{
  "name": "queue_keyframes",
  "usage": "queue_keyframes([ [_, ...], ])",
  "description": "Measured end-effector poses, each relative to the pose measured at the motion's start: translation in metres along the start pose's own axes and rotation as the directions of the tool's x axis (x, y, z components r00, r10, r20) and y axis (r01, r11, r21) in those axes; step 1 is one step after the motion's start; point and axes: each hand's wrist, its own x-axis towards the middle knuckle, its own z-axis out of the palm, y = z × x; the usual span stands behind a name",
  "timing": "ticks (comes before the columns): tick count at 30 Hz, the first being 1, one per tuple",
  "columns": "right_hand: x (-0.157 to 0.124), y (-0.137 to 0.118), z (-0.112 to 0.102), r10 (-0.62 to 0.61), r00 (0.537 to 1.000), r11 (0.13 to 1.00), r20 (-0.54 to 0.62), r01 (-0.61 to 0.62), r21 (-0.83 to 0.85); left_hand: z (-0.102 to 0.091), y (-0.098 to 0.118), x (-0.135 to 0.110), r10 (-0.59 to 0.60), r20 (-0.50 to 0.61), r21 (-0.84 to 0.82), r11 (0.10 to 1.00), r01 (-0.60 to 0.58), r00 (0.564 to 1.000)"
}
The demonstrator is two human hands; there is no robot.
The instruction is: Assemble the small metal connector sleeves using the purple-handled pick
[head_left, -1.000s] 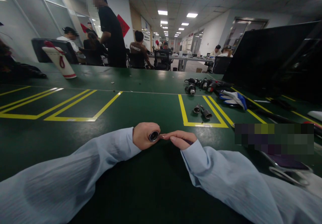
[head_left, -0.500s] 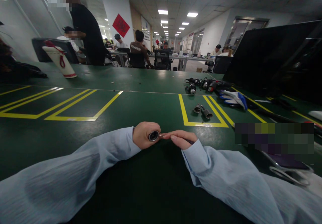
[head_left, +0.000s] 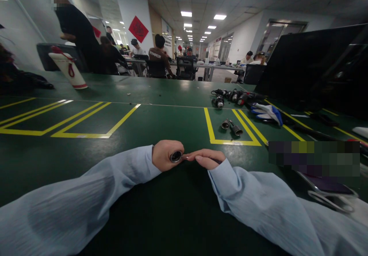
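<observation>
My left hand (head_left: 167, 154) is wrapped round a cylindrical metal connector shell (head_left: 176, 156), its round open end facing me and its inside dark. From the right, my right hand (head_left: 208, 159) pinches a thin tool with a metal shaft (head_left: 185, 157); a dark handle end shows under the palm. The shaft's tip is at the right rim of the connector shell, and I cannot tell whether it goes inside. Both hands are just above the green table, fingertips almost meeting. Two similar metal connector parts (head_left: 236, 129) lie inside a yellow-taped area to the right.
Black cabled connectors (head_left: 220, 101) lie in a pile farther back, beside a white and blue glove (head_left: 267, 113). A phone (head_left: 330, 183) is at the right. A white cup-like container (head_left: 69, 71) stands at the left rear. A dark monitor (head_left: 310, 64) borders the right; people are beyond the table.
The tool's tip has shifted from over the connector's opening to its right rim. My left hand turned very slightly. In the background, a standing person moved left.
</observation>
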Motion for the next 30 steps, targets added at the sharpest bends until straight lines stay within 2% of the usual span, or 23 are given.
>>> queue_keyframes([
  [9, 0.003, 0.002, -0.001, 0.107, 0.994, 0.989, -0.018, -0.104, 0.103, -0.002, 0.001, 0.001, -0.011, -0.045, -0.041, 0.999, 0.009, 0.999],
  [15, -0.001, 0.002, 0.006, 0.028, 0.997, 1.000, -0.076, -0.028, 0.007, -0.002, 0.002, 0.000, -0.037, -0.065, -0.003, 0.999, 0.037, 0.997],
  [22, 0.001, -0.001, 0.003, 0.051, 0.998, 0.998, -0.025, -0.051, -0.020, -0.003, 0.001, 0.000, -0.045, -0.058, -0.006, 0.999, 0.044, 0.997],
  [30, 0.010, 0.014, -0.001, 0.212, 0.977, 0.954, -0.019, -0.202, 0.221, -0.003, 0.001, 0.000, -0.066, -0.078, -0.035, 0.997, 0.064, 0.995],
])
